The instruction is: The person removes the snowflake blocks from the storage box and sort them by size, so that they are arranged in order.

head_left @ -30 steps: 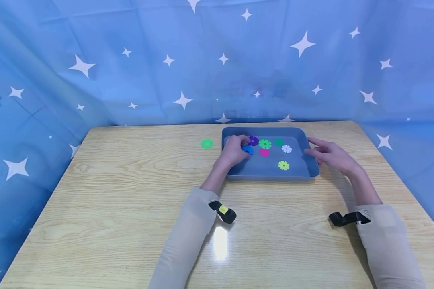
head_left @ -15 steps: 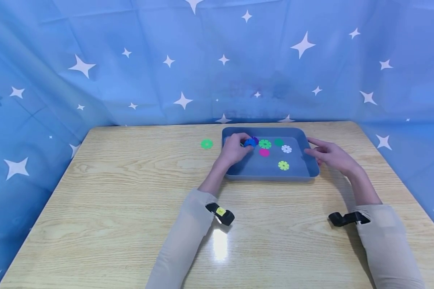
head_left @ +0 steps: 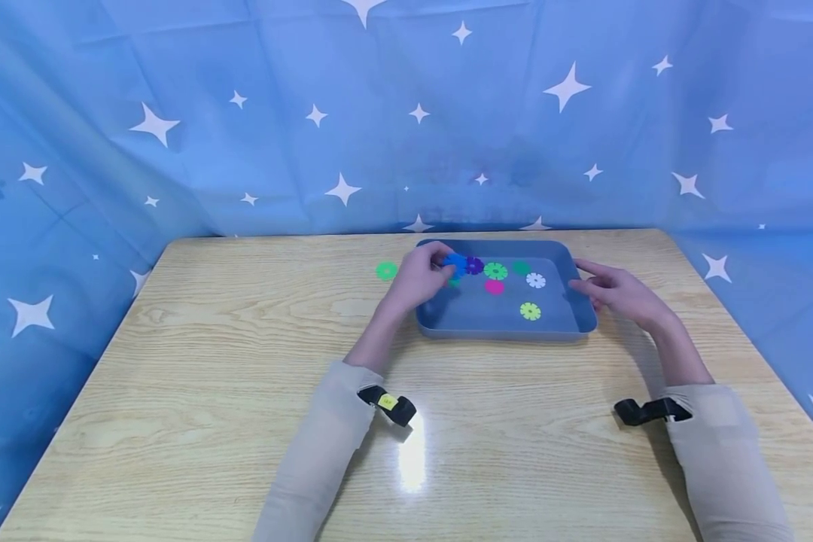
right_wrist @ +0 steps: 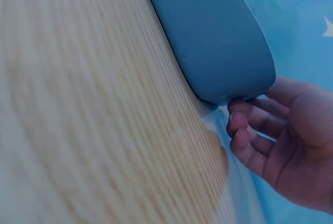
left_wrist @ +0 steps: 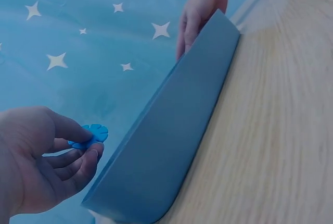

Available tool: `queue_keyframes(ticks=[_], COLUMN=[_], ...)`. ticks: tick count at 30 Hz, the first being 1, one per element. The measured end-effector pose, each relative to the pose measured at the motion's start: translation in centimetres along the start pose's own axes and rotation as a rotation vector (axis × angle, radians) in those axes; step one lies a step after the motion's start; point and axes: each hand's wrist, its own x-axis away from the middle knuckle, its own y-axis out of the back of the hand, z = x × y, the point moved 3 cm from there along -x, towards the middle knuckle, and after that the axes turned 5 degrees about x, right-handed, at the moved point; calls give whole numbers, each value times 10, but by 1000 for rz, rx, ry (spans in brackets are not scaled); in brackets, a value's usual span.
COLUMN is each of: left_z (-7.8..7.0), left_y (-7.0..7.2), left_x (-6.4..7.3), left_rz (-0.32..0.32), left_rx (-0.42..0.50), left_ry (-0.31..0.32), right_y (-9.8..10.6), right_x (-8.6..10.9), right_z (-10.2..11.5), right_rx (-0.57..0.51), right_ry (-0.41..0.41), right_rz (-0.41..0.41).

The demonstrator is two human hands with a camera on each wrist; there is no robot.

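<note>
My left hand pinches a blue notched snowflake disc between thumb and fingers, above the left end of the blue-grey tray. My right hand holds the tray's right end, with thumb at the rim and curled fingers against the outer wall in the right wrist view. Inside the tray lie a purple disc, a light green disc, a dark green disc, a pink disc, a white disc and a yellow-green disc. Another green one shows partly below the blue disc.
A bright green disc lies on the wooden table left of the tray, close to the left hand. Behind the table hangs a blue curtain with white stars.
The left hand has lifted the blue disc from among the others and shifted left with it, toward the tray's left side. The right hand stays at the tray's right end.
</note>
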Motion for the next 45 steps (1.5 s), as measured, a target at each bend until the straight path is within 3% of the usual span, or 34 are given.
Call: queue_keyframes(ticks=[8, 16, 26, 37, 45], left_z=[6, 18, 28, 46, 62], left_y=[25, 47, 76, 103, 114], left_x=[4, 3, 6, 11, 15], left_rz=[-78, -115, -159, -181, -255], left_rx=[114, 185, 189, 115, 122], left_ry=[67, 75, 95, 140, 239], right_y=[-2, -2, -1, -1, 0], right_x=[-4, -1, 4, 3, 1], right_z=[2, 5, 4, 2, -1], right_rx=[1, 0, -7, -1, 4], right_ry=[6, 11, 21, 24, 20], right_rz=[9, -3, -9, -10, -16])
